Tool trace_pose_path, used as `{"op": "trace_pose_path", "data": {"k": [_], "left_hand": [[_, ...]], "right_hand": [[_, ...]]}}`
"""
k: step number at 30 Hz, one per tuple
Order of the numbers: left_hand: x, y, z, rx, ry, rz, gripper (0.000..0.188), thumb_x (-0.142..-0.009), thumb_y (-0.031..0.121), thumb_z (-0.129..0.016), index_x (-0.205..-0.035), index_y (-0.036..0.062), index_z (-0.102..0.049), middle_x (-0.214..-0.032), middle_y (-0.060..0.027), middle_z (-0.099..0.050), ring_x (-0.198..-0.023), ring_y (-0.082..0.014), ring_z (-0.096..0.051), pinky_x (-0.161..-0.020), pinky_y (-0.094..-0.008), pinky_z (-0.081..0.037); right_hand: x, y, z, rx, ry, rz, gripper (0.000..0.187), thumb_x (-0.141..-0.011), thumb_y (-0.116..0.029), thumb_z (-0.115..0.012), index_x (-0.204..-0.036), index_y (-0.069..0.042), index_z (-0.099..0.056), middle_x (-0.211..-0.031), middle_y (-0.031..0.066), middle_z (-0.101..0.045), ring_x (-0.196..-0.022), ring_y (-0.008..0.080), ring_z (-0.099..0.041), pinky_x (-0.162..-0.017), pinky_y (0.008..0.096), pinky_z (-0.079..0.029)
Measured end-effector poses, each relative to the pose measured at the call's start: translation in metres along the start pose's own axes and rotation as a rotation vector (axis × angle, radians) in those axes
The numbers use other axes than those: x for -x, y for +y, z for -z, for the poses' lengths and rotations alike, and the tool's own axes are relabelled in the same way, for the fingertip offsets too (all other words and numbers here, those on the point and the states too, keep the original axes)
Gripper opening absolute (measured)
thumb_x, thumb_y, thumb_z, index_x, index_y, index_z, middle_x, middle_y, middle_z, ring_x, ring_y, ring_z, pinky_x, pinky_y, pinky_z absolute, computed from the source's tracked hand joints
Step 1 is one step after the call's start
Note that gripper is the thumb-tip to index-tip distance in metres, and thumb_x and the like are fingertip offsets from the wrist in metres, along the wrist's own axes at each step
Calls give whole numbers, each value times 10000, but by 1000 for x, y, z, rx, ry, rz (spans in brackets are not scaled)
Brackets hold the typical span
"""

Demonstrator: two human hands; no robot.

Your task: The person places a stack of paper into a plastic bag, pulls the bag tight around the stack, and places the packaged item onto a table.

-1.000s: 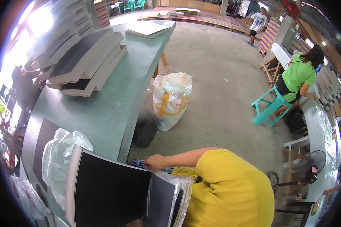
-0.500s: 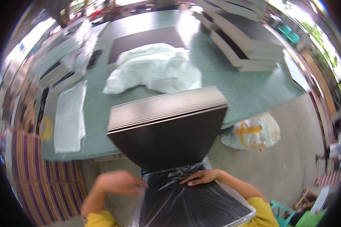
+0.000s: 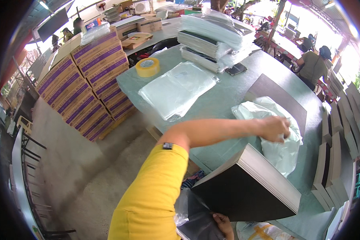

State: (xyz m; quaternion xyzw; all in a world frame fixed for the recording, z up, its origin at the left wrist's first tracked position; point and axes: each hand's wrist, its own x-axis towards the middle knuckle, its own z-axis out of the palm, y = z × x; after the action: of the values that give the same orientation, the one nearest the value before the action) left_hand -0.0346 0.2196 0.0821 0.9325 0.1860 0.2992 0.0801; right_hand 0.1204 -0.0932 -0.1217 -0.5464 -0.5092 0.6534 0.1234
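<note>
My left arm in a yellow sleeve reaches across the table, and my left hand is above a crumpled white plastic bag. Its fingers are curled closed; what they hold, if anything, is too small to make out. Low in the view, my right hand is partly hidden and lies with its fingers over a black board pack in clear plastic. Beyond that pack, a thick stack of black-faced boards leans tilted at the table's edge, its pale edges facing up.
On the green table lie clear plastic sleeves, a yellow tape roll, a phone and a dark board. Wrapped board piles stand behind, cartons at left, board stacks at right. People work farther back.
The view has swung to the left. My left hand has gone from beside the wrapped pack out over the white bag. My right hand stays on the pack.
</note>
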Motion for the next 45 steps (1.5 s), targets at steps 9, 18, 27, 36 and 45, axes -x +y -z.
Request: {"op": "trace_pose_path", "data": {"k": [9, 18, 27, 36, 45], "left_hand": [[-21, -50, -95, -572, 133, -343, 150, -716, 254, -542, -796, 127, -553, -1164, -56, -451, -1133, -270, -358, -913, -491, -290], [-75, -21, -35, 306, 449, 464, 151, -819, 70, -464, -951, -3, -470, -796, -190, -531, -750, -352, -530, -683, -361, -423], [-20, -72, -13, 155, 386, 397, 231, -779, 50, -437, -979, -44, -503, -881, -211, -554, -803, -333, -521, -747, -389, -400], [77, 78, 150, 491, 1035, 580, 293, -785, 117, -483, -1051, -6, -483, -974, -132, -530, -893, -241, -505, -784, -357, -413], [256, 180, -16, 118, -576, 315, 291, -740, 234, -554, -945, 29, -568, -810, -150, -600, -721, -291, -577, -674, -379, -456]], "right_hand": [[-18, 13, 22, 105, -155, -77, 513, -860, -489, -382, -1153, -90, -516, -1136, 136, -527, -1081, 239, -464, -933, 294, -318], [-19, 30, 15, 89, -153, 71, 522, -863, -482, -374, -1140, -61, -511, -1120, 142, -531, -1066, 271, -474, -928, 311, -331], [-11, 6, 12, 63, -179, 127, 439, -886, -411, -382, -1105, -62, -532, -1091, 113, -549, -1028, 233, -491, -909, 290, -341], [-16, 31, 15, 46, -123, 210, 341, -883, -316, -446, -1104, -79, -552, -1057, 62, -572, -990, 165, -507, -880, 264, -368], [52, -129, 43, 315, -205, 433, 435, -816, -320, -552, -1133, -26, -506, -1125, 132, -533, -1031, 225, -515, -887, 311, -381]]}}
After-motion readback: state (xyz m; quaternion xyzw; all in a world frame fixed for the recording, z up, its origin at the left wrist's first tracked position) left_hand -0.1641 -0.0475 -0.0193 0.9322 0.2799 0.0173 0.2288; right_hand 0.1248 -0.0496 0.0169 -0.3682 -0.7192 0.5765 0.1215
